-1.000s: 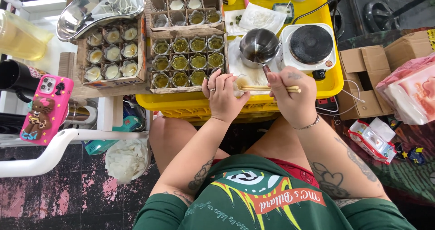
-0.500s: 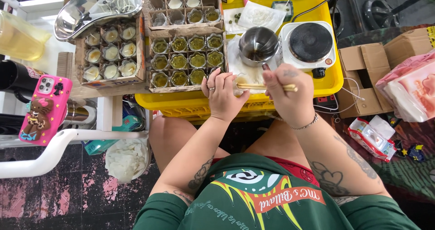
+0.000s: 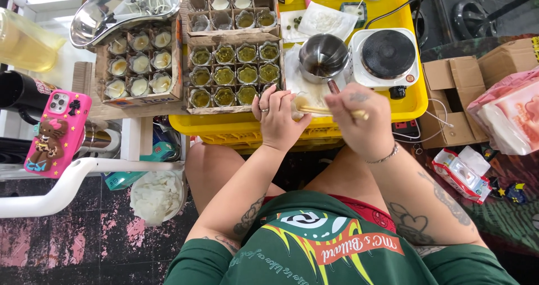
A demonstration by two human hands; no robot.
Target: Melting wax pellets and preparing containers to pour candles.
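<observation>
A small glass cup [image 3: 297,104] is gripped by the left hand [image 3: 276,116]. A pair of wooden sticks [image 3: 331,111] is pinched in the right hand [image 3: 359,119], laid across the cup's rim.

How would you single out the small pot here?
Start at the yellow tray. On it, left of the white single-burner hotplate, stands the steel pot, just above the right hand. It is the one round shiny metal vessel there, unlike the wax-filled glass cups.
</observation>
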